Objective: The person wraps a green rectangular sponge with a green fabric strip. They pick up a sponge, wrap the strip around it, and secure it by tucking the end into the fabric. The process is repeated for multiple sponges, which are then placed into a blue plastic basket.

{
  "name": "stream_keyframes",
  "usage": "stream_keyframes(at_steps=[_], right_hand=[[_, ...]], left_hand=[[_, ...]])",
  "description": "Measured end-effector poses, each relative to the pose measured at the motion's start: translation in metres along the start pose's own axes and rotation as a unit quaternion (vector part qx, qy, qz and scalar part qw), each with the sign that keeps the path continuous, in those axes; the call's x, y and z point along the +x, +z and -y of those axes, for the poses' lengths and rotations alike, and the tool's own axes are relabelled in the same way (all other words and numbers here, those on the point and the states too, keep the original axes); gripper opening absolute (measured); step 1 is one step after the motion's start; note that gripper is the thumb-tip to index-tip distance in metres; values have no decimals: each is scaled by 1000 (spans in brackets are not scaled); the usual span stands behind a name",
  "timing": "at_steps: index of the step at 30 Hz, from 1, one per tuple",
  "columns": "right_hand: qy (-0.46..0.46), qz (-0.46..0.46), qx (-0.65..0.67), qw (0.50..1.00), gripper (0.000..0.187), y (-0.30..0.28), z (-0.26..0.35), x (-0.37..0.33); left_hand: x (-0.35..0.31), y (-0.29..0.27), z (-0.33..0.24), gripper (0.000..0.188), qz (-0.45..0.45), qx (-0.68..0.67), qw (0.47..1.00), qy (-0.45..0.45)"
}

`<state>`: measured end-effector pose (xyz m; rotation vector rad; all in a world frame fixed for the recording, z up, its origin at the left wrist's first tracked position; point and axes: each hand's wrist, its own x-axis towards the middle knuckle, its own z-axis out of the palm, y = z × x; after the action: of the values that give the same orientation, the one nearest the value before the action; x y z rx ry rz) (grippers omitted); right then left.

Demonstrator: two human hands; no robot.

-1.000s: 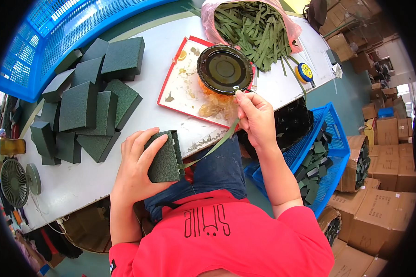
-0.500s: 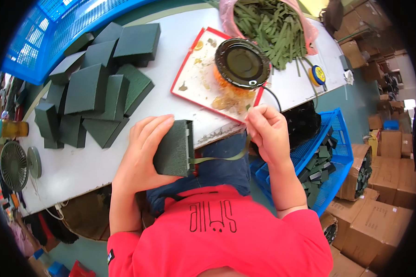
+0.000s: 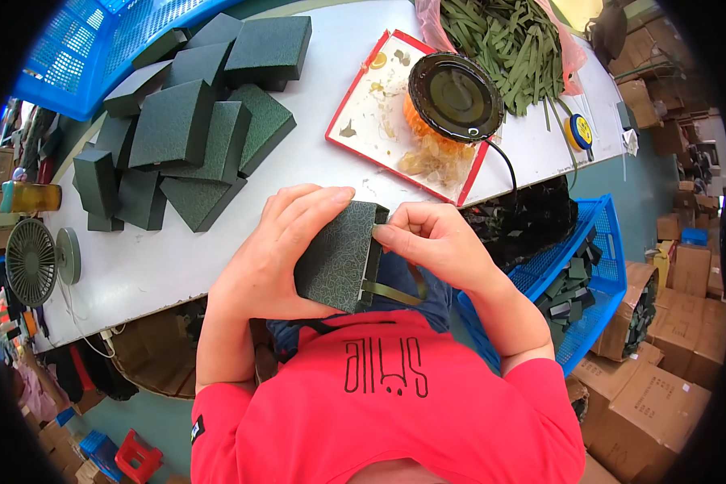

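Observation:
My left hand (image 3: 264,254) is wrapped round a dark green patterned box (image 3: 335,256), held above my lap at the table's front edge. A flat olive-green ribbon (image 3: 394,294) comes out of the box's right side and loops up toward my right hand (image 3: 436,242). The thumb and forefinger of that hand pinch at the box's upper right edge; the ribbon's end between them is mostly hidden. Beyond, a round black pot of dark liquid (image 3: 455,93) stands on a red-edged white tray (image 3: 359,148) smeared with amber residue.
Several dark green boxes (image 3: 169,125) are heaped at the left of the white table (image 3: 125,270). A pink bag of green ribbon strips (image 3: 504,44) lies at the back, near a yellow-and-blue tape measure (image 3: 578,131). A blue crate (image 3: 601,282) of small dark pieces stands at the right.
My right hand has moved from beside the pot down and left to the box's edge, bringing the ribbon's end with it. The ribbon now bends back in a loop. The view has shifted slightly.

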<state>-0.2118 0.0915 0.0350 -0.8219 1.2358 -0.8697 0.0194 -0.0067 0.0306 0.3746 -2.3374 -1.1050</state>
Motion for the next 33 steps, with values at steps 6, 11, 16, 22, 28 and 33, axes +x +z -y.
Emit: stream_keyframes(at_steps=[6,11,16,22,28,33], right_hand=[[20,6,-36,999,26,-1,1,1],[13,4,-52,999,28,0,-8,8],[13,26,-8,1000,25,-3,-12,11],[-13,14,16,1000,24,-11,-11,3],[-200,-198,-68,957,18,-7,-38,-5],[-179,-322,-49,928,16,-39,-33,-18]], left_hand=[[0,2,1,95,-4,8,1000,18],[5,-2,-4,87,33,83,995,46],[4,1,-4,88,38,118,991,46],[-5,4,5,95,-17,38,999,22],[-6,1,3,94,-30,108,993,-42],[-17,-5,4,93,-42,240,957,-161]])
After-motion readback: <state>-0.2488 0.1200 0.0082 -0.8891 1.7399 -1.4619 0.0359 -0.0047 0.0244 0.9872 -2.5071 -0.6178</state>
